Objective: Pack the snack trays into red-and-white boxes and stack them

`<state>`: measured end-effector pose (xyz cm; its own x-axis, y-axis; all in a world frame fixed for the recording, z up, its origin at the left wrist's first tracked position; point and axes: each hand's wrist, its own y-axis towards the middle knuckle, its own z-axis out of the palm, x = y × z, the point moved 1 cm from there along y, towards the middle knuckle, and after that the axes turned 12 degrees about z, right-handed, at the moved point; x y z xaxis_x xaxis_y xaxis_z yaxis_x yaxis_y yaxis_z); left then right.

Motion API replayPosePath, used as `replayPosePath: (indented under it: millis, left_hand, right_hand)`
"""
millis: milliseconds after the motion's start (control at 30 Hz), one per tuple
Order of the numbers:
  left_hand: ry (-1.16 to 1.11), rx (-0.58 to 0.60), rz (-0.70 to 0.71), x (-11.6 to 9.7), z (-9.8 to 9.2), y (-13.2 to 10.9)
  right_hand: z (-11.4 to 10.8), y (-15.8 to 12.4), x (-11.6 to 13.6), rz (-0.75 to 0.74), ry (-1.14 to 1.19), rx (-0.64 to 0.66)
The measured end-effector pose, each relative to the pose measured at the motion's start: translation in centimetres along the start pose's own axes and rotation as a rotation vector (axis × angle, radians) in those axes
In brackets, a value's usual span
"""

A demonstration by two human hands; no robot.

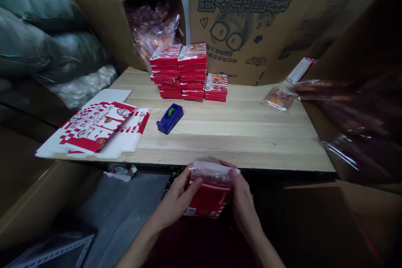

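Between my two hands is a small red carton [209,199] with white stripes along its edge, held in front of the table's near edge. A clear plastic packet [211,171] shows at the carton's upper end; how far it sits inside is hidden. My left hand [176,201] grips the carton's left side, thumb across its face. Around the right side and upper corner my right hand [244,199] is closed, with some fingers behind the carton. A blue tape dispenser [171,121] with green tape stands on the table beyond my hands.
Flat printed cartons [100,127] lie at the table's left. Stacked red boxes [179,77] stand at the back, before an open cardboard box [103,25] of plastic-wrapped packets. At the right are a wrapped packet [278,99] and a large plastic bag [358,113]. Sacks [37,29] are piled far left.
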<state>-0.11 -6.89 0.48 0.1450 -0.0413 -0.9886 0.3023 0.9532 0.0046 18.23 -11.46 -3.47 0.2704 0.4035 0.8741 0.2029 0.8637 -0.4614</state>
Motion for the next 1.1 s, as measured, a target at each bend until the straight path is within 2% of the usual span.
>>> replayPosePath:
  millis: [100, 300, 500, 600, 733, 800, 900, 1000, 1100]
  left_hand:
    - [0.03, -0.003, -0.005, 1.3, 0.8, 0.1]
    - [-0.015, -0.177, -0.07, 3.2, 0.9, -0.4]
    - [-0.072, -0.256, -0.121, 4.4, 0.6, -0.7]
    - [-0.139, -0.22, -0.172, 4.3, 0.1, -0.2]
    - [-0.426, -0.084, -0.221, 3.5, -0.9, 0.1]
    - [-0.529, -0.109, -0.238, 3.5, -1.3, 0.0]
    - [-0.51, -0.179, -0.291, 4.0, -1.6, 0.1]
    - [-0.45, -0.162, -0.313, 4.7, -1.7, 0.7]
    - [-0.42, -0.233, -0.277, 4.8, -1.9, 1.8]
  right_hand:
    - [0.3, 0.7, -0.2, 0.017, -0.015, -0.017]
    - [0.7, 1.1, -2.2, 0.055, 0.083, 0.166]
    - [1.2, 0.7, -3.0, 0.144, 0.12, 0.076]
    - [1.5, 1.1, -2.5, 0.165, 0.196, 0.085]
    - [1.1, 1.5, -1.8, 0.203, 0.254, 0.054]
    - [0.9, 1.6, -1.8, 0.221, 0.254, 0.052]
    - [1.0, 1.7, -1.6, 0.224, 0.242, 0.063]
    - [1.4, 1.9, -1.3, 0.24, 0.281, 0.149]
    - [1.4, 2.3, -0.7, 0.243, 0.365, 0.288]
